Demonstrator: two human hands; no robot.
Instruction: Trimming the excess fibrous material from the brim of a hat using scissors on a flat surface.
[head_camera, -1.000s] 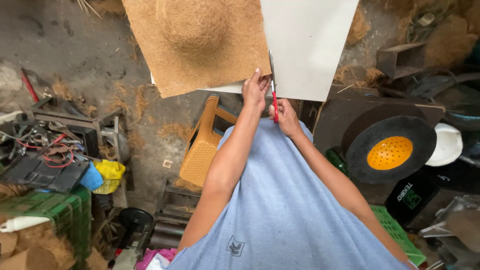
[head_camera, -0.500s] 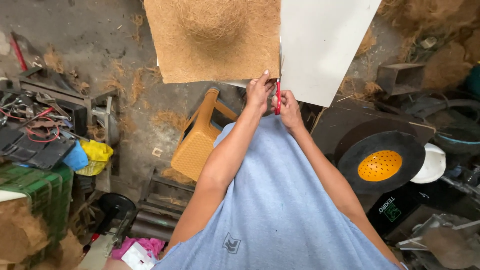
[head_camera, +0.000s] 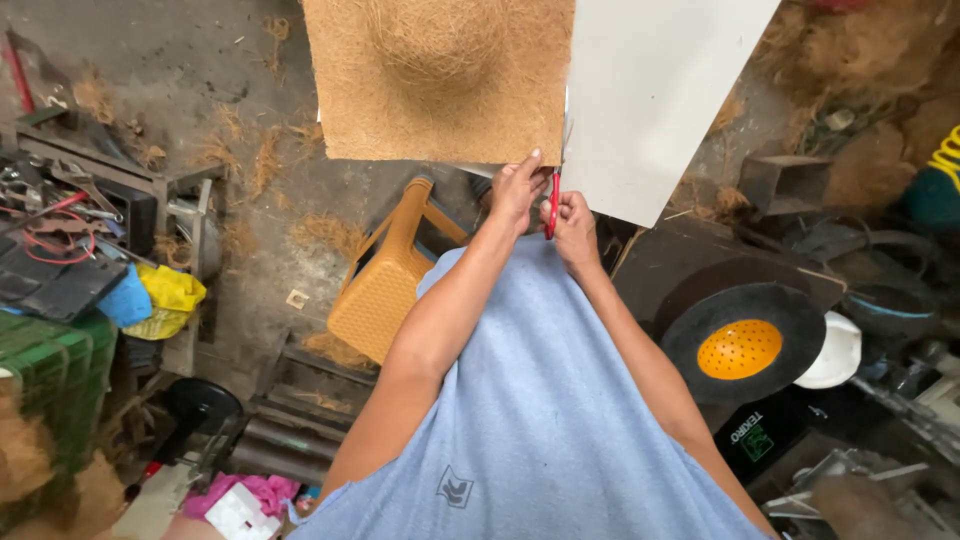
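Observation:
A square brown coir mat (head_camera: 440, 80) lies against a white board (head_camera: 660, 100) in front of me. My left hand (head_camera: 515, 190) pinches the mat's lower right corner, with the thumb on its edge. Right beside it, my right hand (head_camera: 574, 218) is closed around red-handled scissors (head_camera: 552, 205). The scissors point up into the line where mat and board meet. Their blades are mostly hidden by the mat's edge and my fingers.
An orange plastic stool (head_camera: 385, 285) lies tipped on the floor below the mat. A black disc with an orange perforated centre (head_camera: 742, 345) sits to the right. Tools and wires (head_camera: 50, 220), a yellow basket (head_camera: 170, 300) and a green crate (head_camera: 45, 385) crowd the left. Coir fibres litter the floor.
My hands have drawn closer together at the mat's corner. The mat, board and hands have shifted slightly right in the view.

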